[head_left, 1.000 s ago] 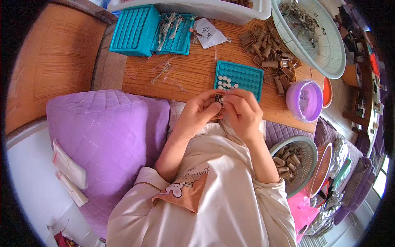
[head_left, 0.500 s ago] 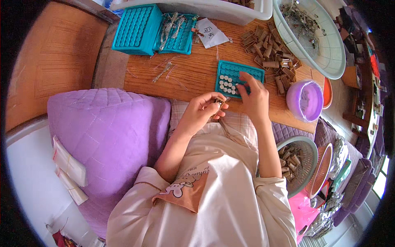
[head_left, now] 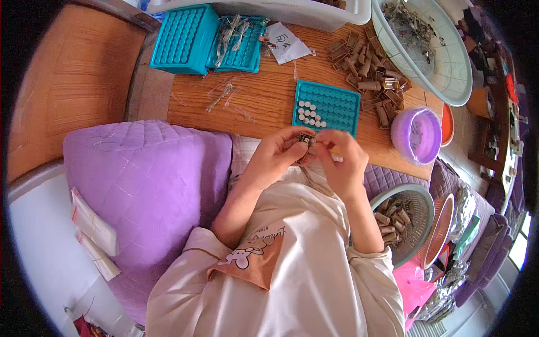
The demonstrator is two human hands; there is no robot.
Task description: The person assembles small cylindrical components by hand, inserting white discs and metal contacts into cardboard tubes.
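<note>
My left hand (head_left: 270, 159) is closed around a small brown housing (head_left: 304, 139) with shiny metal inside, held over my lap at the table's front edge. My right hand (head_left: 347, 162) meets it from the right, thumb and fingers pinched together at the housing. What those fingertips hold, if anything, is too small to make out. Just beyond both hands lies a shallow teal tray (head_left: 342, 101) with rows of round pockets. Several small white discs (head_left: 311, 115) sit in its left part.
Brown housings (head_left: 368, 67) are heaped behind the tray. A purple bowl (head_left: 416, 136) stands at the table's right edge, a large pale strainer basket (head_left: 456, 84) beyond it. Stacked teal trays (head_left: 185, 42) are at the back left. A grey basket of brown parts (head_left: 418, 241) is beside my right arm.
My right hand has moved from over the teal tray, down and left, to the brown housing in my left hand. The left hand has stayed nearly in place.
</note>
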